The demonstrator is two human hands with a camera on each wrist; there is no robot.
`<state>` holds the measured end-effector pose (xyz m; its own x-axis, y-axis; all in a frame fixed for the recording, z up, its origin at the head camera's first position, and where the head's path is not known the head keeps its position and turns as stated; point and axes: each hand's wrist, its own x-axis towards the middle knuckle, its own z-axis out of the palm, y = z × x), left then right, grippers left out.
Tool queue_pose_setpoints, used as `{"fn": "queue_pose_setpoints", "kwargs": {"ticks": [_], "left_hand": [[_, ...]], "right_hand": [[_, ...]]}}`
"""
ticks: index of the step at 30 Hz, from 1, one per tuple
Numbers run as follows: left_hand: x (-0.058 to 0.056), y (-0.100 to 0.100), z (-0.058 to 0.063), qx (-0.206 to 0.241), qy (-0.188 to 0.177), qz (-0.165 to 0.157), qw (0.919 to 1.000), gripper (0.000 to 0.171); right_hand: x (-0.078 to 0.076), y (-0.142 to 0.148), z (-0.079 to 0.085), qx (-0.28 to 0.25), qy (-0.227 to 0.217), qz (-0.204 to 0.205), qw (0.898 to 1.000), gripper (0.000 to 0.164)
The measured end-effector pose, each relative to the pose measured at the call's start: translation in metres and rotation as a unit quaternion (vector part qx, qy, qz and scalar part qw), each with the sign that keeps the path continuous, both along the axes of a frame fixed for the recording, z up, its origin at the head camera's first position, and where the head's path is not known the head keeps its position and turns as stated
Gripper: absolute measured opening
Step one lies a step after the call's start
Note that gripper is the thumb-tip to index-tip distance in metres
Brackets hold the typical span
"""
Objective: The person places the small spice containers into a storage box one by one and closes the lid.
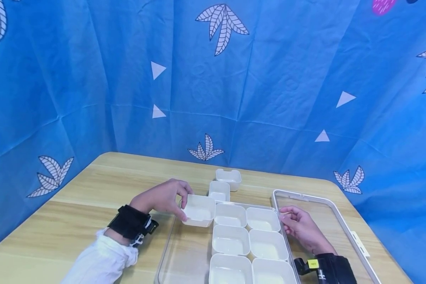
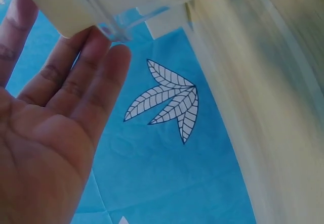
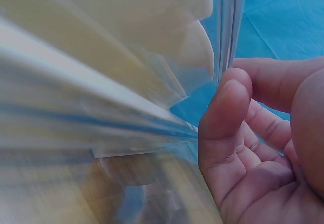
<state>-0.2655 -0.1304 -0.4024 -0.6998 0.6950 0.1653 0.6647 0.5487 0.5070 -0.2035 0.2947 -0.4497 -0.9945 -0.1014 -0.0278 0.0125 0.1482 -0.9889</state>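
Note:
My left hand [image 1: 167,197] grips a small white square container [image 1: 198,208] by its left side, thumb at the front and fingers behind. That container is over the back left corner of a clear plastic box [image 1: 165,246]. Several like white containers [image 1: 230,240] stand in two columns in the box's right part. At the box's right wall, my right hand [image 1: 301,228] pinches the rim near the back between thumb and index finger. The right wrist view shows that thumb [image 3: 225,107] right against the clear wall.
Two more small white containers [image 1: 219,191] stand on the wooden table [image 1: 127,173] behind the box. A clear lid with a white frame [image 1: 335,209] lies to the right, partly behind my right hand. A blue patterned cloth [image 1: 213,86] hangs around the table's back and sides.

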Motion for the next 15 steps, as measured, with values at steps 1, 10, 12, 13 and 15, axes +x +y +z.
{"fn": "queue_pose_setpoints", "kwargs": {"ticks": [1, 10, 12, 13, 15], "left_hand": [[-0.0006, 0.0002, -0.0009, -0.002, 0.001, 0.000, 1.0000, 0.032], [-0.0016, 0.0013, -0.0036, -0.009, 0.007, -0.008, 0.9999, 0.032], [-0.0011, 0.0014, -0.0035, -0.010, 0.008, -0.009, 0.9999, 0.032], [-0.0006, 0.0015, -0.0032, -0.012, 0.010, -0.008, 0.9998, 0.033], [0.0006, 0.0019, -0.0030, -0.019, 0.013, -0.006, 0.9997, 0.033]], "right_hand": [[0.0003, 0.0000, -0.0001, -0.001, -0.001, -0.001, 1.000, 0.029], [0.0019, -0.0011, 0.0014, -0.007, -0.005, -0.002, 1.000, 0.029], [0.0018, -0.0013, 0.0024, -0.006, -0.004, -0.001, 1.000, 0.030], [0.0018, -0.0015, 0.0028, -0.006, -0.004, 0.000, 1.000, 0.030], [0.0017, -0.0016, 0.0036, -0.005, -0.004, 0.000, 1.000, 0.030]]}}
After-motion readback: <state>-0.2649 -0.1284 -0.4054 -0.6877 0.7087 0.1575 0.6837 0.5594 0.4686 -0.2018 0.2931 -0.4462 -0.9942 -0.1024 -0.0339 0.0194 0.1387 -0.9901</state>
